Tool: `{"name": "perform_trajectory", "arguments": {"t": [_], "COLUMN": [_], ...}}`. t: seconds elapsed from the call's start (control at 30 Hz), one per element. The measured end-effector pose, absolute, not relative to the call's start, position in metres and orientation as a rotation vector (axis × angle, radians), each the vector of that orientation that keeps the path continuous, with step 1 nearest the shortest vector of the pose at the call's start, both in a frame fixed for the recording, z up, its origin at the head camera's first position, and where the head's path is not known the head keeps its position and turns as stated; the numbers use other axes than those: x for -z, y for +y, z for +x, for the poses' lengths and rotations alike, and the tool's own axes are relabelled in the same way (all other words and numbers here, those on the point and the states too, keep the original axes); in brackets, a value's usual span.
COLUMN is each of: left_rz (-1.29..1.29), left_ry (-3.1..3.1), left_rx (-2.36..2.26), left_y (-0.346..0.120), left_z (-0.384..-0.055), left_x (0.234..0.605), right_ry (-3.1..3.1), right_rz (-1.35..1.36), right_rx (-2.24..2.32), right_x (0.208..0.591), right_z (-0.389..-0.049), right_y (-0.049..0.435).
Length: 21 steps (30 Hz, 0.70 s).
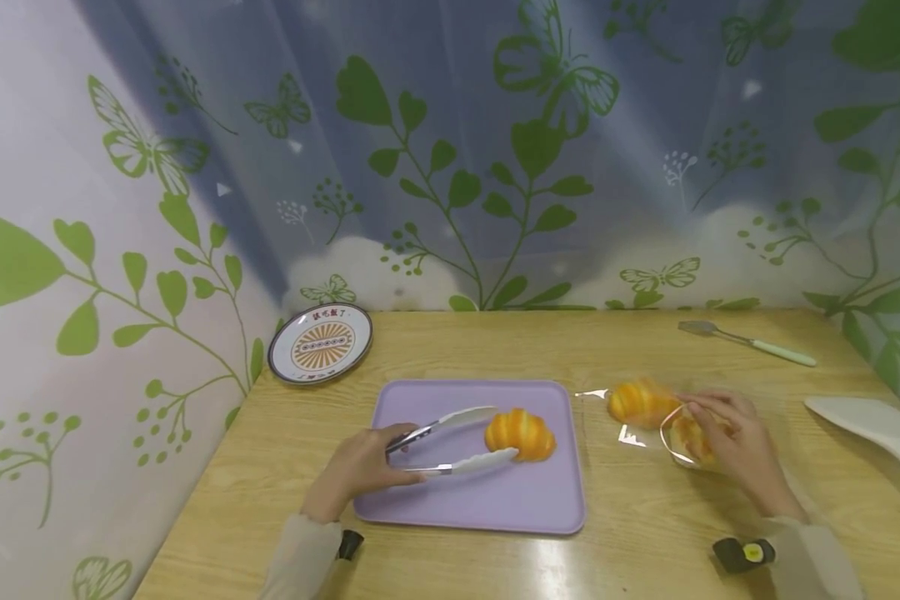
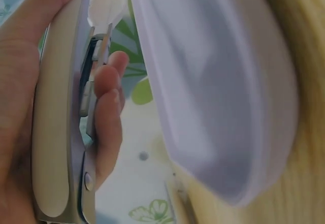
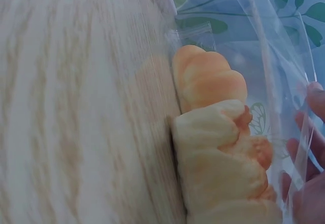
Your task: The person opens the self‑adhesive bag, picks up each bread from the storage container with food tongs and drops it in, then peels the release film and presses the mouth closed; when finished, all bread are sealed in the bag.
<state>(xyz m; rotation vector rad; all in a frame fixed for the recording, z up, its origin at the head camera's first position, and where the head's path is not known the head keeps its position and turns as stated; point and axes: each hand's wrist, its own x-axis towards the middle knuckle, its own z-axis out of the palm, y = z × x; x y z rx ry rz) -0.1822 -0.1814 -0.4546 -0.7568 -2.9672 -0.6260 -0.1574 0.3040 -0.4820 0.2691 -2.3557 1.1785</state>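
My left hand (image 1: 356,468) grips a pair of kitchen tongs (image 1: 471,414) with pale, scalloped tips. The tongs' arms stand spread over a lilac tray (image 1: 465,510), their tips beside a golden croissant-shaped bread (image 1: 521,435) lying on it. In the left wrist view, thumb and fingers wrap the tongs' handle (image 2: 53,117). To the tray's right, my right hand (image 1: 742,442) pinches the edge of a clear plastic bag (image 1: 633,436). Two breads lie inside: a striped one (image 1: 637,402) and a paler one (image 1: 692,437) partly behind the hand. The right wrist view shows both breads (image 3: 218,163) close.
A patterned plate (image 1: 322,343) leans at the back left. At the back right lies a spreader with a pale green handle (image 1: 783,352). A white spatula or scoop (image 1: 870,423) lies at the right edge. A printed curtain (image 1: 450,208) borders the wooden table.
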Motion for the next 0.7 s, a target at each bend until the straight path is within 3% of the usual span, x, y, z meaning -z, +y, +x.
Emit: {"name": "perform_trajectory", "arguments": {"t": [0.7], "left_rz": [-0.693], "left_ry": [-2.999], "left_rx": [0.702], "left_y": [-0.1778], "left_z": [-0.1827], "left_x": [0.4622], "right_ry": [-2.379], "right_rz": [0.274], "right_rx": [-1.236], "right_x": [0.4835], "right_z": [-0.1572], "right_y": [0.3052]}}
